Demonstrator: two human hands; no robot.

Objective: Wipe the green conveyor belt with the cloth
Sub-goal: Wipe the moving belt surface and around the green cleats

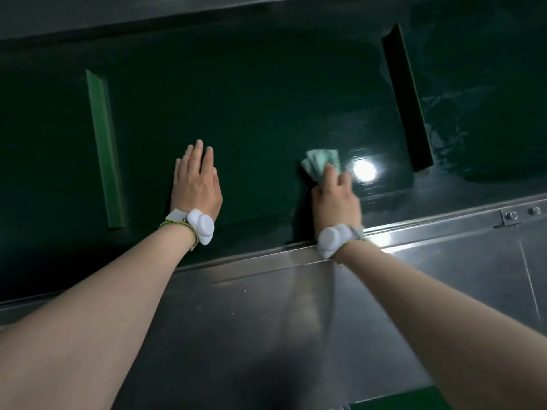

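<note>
Head view: left hand (pixel 196 182) is lying flat, fingers straight, palm on the green conveyor belt (pixel 251 99), holding nothing. Right hand (pixel 336 193) is grasping a bunched pale-green cloth (pixel 319 161), pressing it on the belt near the steel side rail (pixel 414 229), between 2 raised cleats (pixel 105 149).
</note>
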